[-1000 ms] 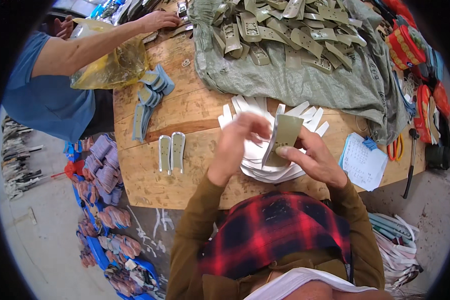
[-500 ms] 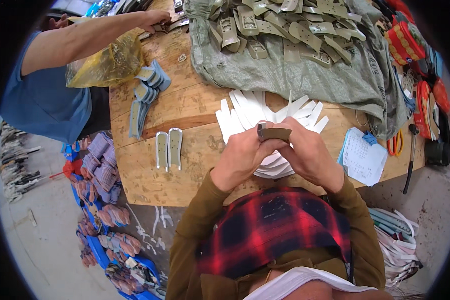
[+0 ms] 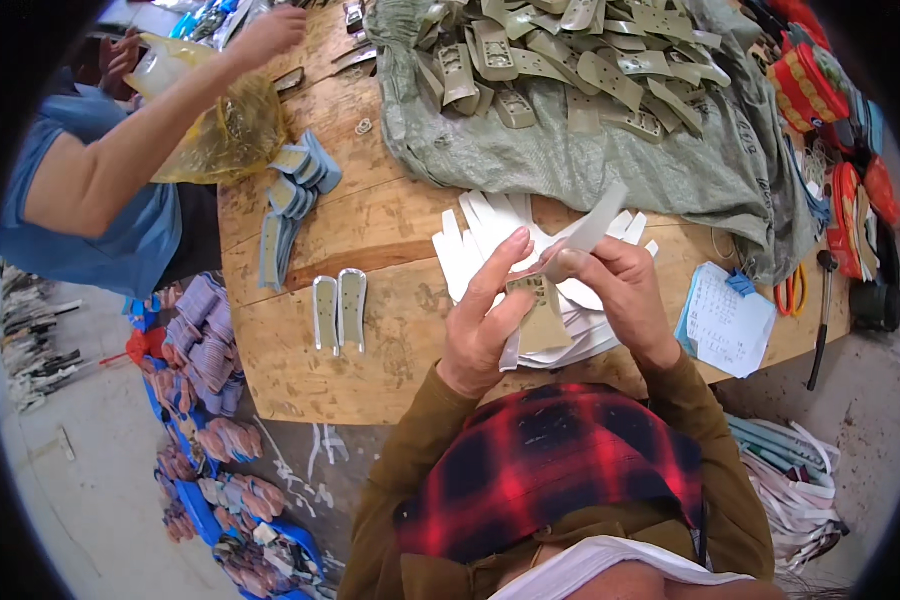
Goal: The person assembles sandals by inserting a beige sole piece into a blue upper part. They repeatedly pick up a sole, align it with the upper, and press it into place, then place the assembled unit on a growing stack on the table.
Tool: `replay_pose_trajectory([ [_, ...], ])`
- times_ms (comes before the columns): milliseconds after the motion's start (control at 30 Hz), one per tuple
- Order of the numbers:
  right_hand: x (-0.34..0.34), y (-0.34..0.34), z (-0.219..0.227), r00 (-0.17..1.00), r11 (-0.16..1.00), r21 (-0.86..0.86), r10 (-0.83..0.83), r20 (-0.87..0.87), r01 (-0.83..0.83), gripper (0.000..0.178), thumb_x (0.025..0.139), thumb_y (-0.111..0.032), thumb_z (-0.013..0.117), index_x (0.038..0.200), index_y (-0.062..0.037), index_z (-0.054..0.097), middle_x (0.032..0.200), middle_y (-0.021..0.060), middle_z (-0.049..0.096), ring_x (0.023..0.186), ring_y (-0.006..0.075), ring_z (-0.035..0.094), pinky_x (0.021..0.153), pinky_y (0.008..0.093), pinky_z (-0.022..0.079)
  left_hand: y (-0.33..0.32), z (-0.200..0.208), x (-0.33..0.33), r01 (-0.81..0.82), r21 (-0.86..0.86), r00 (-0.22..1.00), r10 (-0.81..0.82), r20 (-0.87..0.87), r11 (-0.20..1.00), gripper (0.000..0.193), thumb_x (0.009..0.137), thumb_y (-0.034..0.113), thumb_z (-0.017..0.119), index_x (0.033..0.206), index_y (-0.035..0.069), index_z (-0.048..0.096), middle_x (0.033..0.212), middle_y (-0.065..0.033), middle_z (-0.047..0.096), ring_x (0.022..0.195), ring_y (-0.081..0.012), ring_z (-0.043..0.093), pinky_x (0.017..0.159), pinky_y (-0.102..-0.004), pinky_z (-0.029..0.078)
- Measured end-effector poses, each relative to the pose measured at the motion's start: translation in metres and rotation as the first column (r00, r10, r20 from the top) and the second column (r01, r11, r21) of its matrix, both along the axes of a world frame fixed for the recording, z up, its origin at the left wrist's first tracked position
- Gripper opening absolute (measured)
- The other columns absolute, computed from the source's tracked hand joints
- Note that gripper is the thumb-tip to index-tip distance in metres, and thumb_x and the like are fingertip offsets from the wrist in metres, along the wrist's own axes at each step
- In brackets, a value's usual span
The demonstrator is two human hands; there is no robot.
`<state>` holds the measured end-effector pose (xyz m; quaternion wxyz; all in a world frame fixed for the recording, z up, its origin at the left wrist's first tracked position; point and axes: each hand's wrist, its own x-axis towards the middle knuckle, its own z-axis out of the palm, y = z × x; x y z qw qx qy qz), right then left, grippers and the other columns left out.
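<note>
My left hand (image 3: 488,322) is closed round a curved olive-beige plate (image 3: 542,328) with a patch of holes near its far end. Along the plate's left edge runs a white strip, its tail showing below my fingers. Between thumb and fingers, my right hand (image 3: 618,290) pinches the strip's loose length (image 3: 598,222), which sticks up beyond the plate. Both hands hover above a fanned pile of white strips (image 3: 477,222). Two similar plates with white-bound edges (image 3: 351,312) lie side by side on the wooden table (image 3: 300,385), left of my hands.
Many olive-beige plates (image 3: 610,75) are heaped on a grey-green woven sheet (image 3: 530,160) at the back. Blue-edged pieces (image 3: 288,205) stand stacked at left. Across the left corner a co-worker's arm (image 3: 150,140) reaches over a yellow plastic bag (image 3: 235,125). A written sheet (image 3: 728,320) and orange-handled scissors (image 3: 792,292) lie right.
My hands have moved apart and the plate has turned to show its holed face. The strip's loose end now rises from my right hand. The co-worker's hand has pulled back leftward.
</note>
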<state>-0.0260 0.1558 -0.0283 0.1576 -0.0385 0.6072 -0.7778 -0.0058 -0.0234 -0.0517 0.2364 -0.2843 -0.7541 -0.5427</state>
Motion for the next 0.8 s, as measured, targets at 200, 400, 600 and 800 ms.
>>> replay_pose_trajectory([
  [200,0.013,-0.012,0.007,0.977,0.968,0.187,-0.139,-0.159,0.168,0.019,0.097,-0.01,0.058,0.105,0.0042,0.067,0.088,0.0064,0.07,0.08,0.0092,0.063,0.073,0.0249,0.05,0.004,-0.005,0.0,-0.079,-0.107,0.997,0.079,-0.006,0.991,0.017,0.085,-0.001,0.06,0.098,0.0,0.049,0.134,-0.0308,0.052,0.107,-0.0411,0.065,0.085,-0.0409,0.057],
  [400,0.02,-0.016,0.012,0.957,0.945,0.219,-0.198,-0.214,0.244,0.018,0.097,-0.007,0.057,0.106,0.004,0.068,0.089,0.0081,0.071,0.082,0.0084,0.063,0.073,0.024,0.049,0.009,-0.006,0.0,-0.101,-0.175,0.994,0.108,0.033,0.979,0.028,0.083,-0.006,0.067,0.103,0.0,0.048,0.131,-0.033,0.053,0.107,-0.04,0.065,0.087,-0.0401,0.056],
  [600,0.024,-0.013,0.017,0.967,0.961,0.138,-0.225,-0.118,0.241,0.02,0.098,-0.008,0.054,0.104,0.0055,0.068,0.091,0.0064,0.07,0.083,0.0078,0.061,0.074,0.023,0.049,0.011,-0.005,0.002,-0.152,-0.244,0.987,0.161,0.02,0.958,0.035,0.076,-0.008,0.068,0.103,0.002,0.048,0.117,-0.0248,0.064,0.1,-0.0375,0.067,0.081,-0.0385,0.056],
  [800,0.028,-0.007,0.023,0.966,0.964,0.072,-0.255,-0.044,0.257,0.027,0.101,-0.015,0.049,0.104,0.0058,0.067,0.095,0.0092,0.071,0.084,0.0111,0.064,0.078,0.024,0.051,0.014,-0.007,0.001,-0.193,-0.322,0.979,0.206,0.006,0.927,0.023,0.08,0.0,0.065,0.097,0.003,0.051,0.103,-0.0163,0.065,0.088,-0.0323,0.067,0.071,-0.0388,0.056],
])
